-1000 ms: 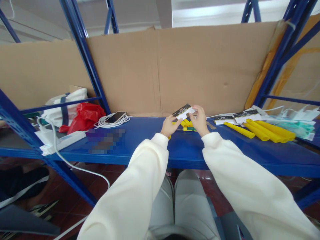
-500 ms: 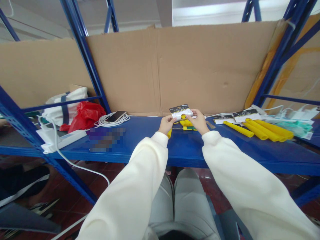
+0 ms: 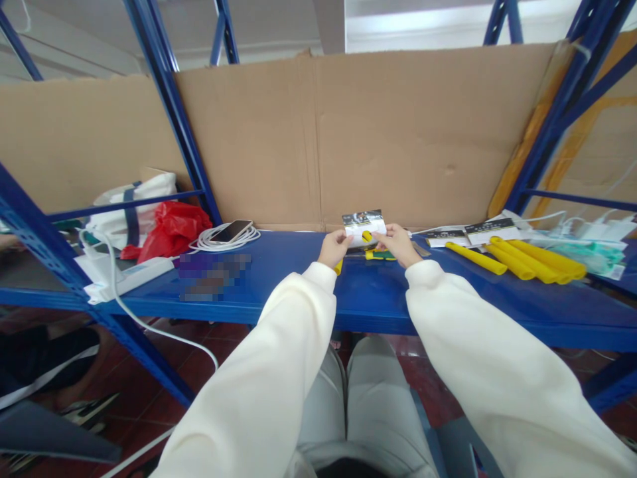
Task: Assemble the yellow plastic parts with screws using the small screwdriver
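Observation:
A small printed card [image 3: 355,222], dark along its top and white below, is held up between my two hands above the blue shelf. My left hand [image 3: 332,249] pinches its left edge, and my right hand [image 3: 398,244] grips its right side. Yellow shows at the card's lower middle; whether through a hole or in front, I cannot tell. Behind and below the card lies a yellow and green object [image 3: 381,255], partly hidden. Another yellow piece [image 3: 339,267] pokes out beside my left hand.
To the right lie several yellow tubes [image 3: 540,260] and more printed cards [image 3: 492,230]. On the left are a phone [image 3: 233,230] on a coiled white cable, a red plastic bag [image 3: 175,229] and a white power strip [image 3: 144,274]. A cardboard panel [image 3: 398,133] stands behind the shelf.
The card has shifted slightly right and now sits more level, its face turned differently. Both hands keep hold of it, and the right hand has moved a little lower.

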`<action>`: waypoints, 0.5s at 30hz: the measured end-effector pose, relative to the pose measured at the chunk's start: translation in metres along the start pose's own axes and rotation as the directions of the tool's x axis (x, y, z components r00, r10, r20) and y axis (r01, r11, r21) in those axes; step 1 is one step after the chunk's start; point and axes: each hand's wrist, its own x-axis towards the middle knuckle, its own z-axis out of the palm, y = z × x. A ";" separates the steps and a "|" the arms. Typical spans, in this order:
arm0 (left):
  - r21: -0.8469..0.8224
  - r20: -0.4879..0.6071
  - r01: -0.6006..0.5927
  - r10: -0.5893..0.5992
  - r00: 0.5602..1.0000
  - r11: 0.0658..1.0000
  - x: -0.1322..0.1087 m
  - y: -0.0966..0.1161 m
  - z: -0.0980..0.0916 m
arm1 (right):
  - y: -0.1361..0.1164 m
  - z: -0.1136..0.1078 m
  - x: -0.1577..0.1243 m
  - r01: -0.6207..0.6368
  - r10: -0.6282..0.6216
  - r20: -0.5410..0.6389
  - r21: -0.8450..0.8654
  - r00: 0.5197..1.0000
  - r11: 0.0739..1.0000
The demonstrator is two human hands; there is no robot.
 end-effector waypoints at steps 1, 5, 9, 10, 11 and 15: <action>0.076 0.015 -0.016 0.015 1.000 0.997 -0.001 0.001 0.000 | -0.001 0.000 0.000 -0.012 0.012 -0.007 0.007 1.000 1.000; 0.380 0.042 -0.032 0.018 0.999 0.924 -0.008 0.009 -0.004 | 0.002 0.000 0.002 -0.018 0.019 -0.043 0.021 0.999 1.000; 0.529 -0.107 0.167 -0.130 0.986 0.832 -0.011 0.018 -0.009 | 0.003 -0.003 0.006 0.025 -0.022 -0.090 0.038 0.996 0.999; 0.543 -0.144 0.231 -0.181 0.973 0.807 -0.012 0.019 -0.010 | 0.003 -0.003 0.007 0.022 -0.018 -0.110 0.040 0.994 0.999; 0.557 -0.165 0.281 -0.228 0.960 0.782 -0.012 0.020 -0.010 | 0.003 -0.003 0.008 0.015 -0.009 -0.131 0.040 0.991 0.999; 0.638 -0.127 0.357 -0.364 0.923 0.683 -0.014 0.015 -0.010 | 0.003 -0.003 0.010 -0.010 0.012 -0.177 0.015 0.984 1.000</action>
